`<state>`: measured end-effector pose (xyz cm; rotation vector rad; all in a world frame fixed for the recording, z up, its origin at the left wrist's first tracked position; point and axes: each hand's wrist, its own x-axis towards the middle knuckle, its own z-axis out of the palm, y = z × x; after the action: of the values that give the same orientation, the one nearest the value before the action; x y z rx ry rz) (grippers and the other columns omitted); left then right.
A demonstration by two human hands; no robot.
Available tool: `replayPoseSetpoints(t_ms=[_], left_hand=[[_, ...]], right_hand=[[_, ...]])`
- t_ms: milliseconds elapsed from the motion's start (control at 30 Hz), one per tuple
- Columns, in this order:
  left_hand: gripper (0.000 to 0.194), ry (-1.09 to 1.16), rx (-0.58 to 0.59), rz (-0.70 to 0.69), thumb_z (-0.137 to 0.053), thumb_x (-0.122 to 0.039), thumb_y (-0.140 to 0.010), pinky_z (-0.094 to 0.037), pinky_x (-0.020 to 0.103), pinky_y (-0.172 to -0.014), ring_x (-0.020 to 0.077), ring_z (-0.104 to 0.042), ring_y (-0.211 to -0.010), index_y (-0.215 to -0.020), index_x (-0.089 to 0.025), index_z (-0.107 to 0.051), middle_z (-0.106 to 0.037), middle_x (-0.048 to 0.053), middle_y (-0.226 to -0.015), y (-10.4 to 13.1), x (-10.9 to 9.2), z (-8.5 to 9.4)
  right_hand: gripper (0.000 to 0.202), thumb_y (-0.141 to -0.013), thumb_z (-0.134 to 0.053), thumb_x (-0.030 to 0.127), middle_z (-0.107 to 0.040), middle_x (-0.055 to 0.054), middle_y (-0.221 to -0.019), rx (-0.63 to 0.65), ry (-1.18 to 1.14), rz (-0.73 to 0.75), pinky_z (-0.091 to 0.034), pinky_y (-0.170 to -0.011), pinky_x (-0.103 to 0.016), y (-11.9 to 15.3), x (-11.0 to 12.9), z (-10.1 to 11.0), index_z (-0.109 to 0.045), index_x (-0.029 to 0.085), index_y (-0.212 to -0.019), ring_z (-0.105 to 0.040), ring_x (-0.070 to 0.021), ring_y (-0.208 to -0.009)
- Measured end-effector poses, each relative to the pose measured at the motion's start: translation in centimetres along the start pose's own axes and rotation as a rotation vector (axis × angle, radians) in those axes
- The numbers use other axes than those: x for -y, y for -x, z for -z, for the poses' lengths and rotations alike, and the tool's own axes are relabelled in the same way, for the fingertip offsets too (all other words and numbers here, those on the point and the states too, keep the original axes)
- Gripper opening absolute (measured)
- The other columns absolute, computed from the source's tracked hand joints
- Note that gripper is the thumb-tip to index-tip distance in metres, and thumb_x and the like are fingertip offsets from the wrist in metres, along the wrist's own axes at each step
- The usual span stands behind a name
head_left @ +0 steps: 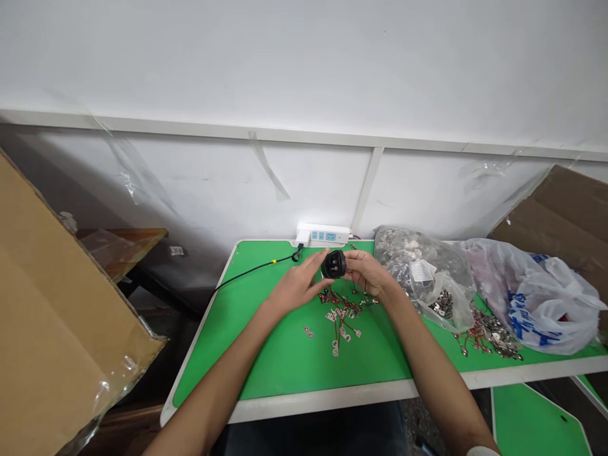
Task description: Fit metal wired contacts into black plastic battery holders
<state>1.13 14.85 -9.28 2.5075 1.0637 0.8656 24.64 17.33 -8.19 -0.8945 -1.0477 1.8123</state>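
Above the green table, both hands hold a small black plastic housing with a hollow inside, where metal contacts show. My left hand grips its left side, thumb below and fingers along the top. From the other side my right hand pinches it, and some of those fingers are hidden behind it. Just below lie loose metal contact plates with red wires, scattered in a pile. Two small metal plates lie apart to the left of them.
Against the wall sits a white power strip with a plugged-in adapter and a black cable. Clear bags of metal parts, another parts pile and a white plastic bag stand right. A cardboard box is at left.
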Motion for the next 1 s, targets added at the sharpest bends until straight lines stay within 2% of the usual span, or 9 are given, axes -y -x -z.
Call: replayPoseSetpoints(t_ms=[100,300,467,633,800,1000], left_hand=[[0.074,0.032,-0.022,0.021,-0.055,-0.050,-0.107,-0.063,0.035,-0.076,0.0163,-0.070,-0.077,-0.170,-0.032,-0.021,-0.049,0.016,-0.161,0.1,0.2,-0.6],[0.071,0.048,-0.053,0.027,-0.056,-0.051,-0.106,-0.063,0.037,-0.083,0.0168,-0.071,-0.081,-0.167,-0.031,-0.025,-0.049,0.017,-0.160,0.1,0.5,-0.9],[0.071,0.054,-0.069,0.036,-0.057,-0.051,-0.106,-0.063,0.040,-0.086,0.0181,-0.071,-0.082,-0.166,-0.030,-0.027,-0.051,0.018,-0.158,0.1,0.5,-0.9],[0.071,0.045,-0.120,0.033,-0.058,-0.051,-0.105,-0.063,0.041,-0.089,0.0170,-0.071,-0.079,-0.166,-0.029,-0.028,-0.050,0.018,-0.158,0.1,0.4,-1.3],[0.069,0.015,-0.184,0.022,-0.058,-0.051,-0.105,-0.063,0.041,-0.087,0.0165,-0.070,-0.077,-0.164,-0.027,-0.031,-0.052,0.019,-0.157,0.2,0.3,-1.8],[0.067,-0.030,-0.232,0.016,-0.059,-0.051,-0.105,-0.063,0.038,-0.080,0.0156,-0.069,-0.074,-0.162,-0.024,-0.035,-0.054,0.020,-0.155,0.2,0.3,-2.0]], right_hand=[[0.039,-0.065,-0.100,0.037,-0.079,-0.003,-0.086,-0.002,-0.022,0.000,-0.058,-0.072,-0.024,0.1,0.1,-0.2,-0.081,0.017,-0.094,-0.070,-0.0126,-0.071],[0.037,-0.071,-0.097,0.039,-0.081,-0.003,-0.093,0.019,-0.018,0.014,-0.060,-0.077,-0.025,0.4,0.5,-0.1,-0.081,0.019,-0.098,-0.073,-0.0138,-0.079],[0.043,-0.071,-0.097,0.037,-0.081,-0.003,-0.099,0.014,0.001,0.034,-0.061,-0.079,-0.027,0.3,0.6,0.7,-0.077,0.022,-0.106,-0.075,-0.0150,-0.084],[0.043,-0.070,-0.098,0.034,-0.079,-0.001,-0.092,-0.043,-0.053,0.016,-0.059,-0.070,-0.023,0.1,0.2,0.8,-0.073,0.022,-0.103,-0.073,-0.0136,-0.078],[0.041,-0.071,-0.097,0.038,-0.076,0.000,-0.086,-0.067,-0.119,0.019,-0.057,-0.060,-0.021,0.1,0.0,-0.4,-0.073,0.020,-0.100,-0.069,-0.0123,-0.071],[0.038,-0.070,-0.097,0.040,-0.074,0.000,-0.085,-0.089,-0.120,0.031,-0.058,-0.061,-0.021,0.1,-0.5,-1.1,-0.076,0.021,-0.096,-0.065,-0.0121,-0.069]])
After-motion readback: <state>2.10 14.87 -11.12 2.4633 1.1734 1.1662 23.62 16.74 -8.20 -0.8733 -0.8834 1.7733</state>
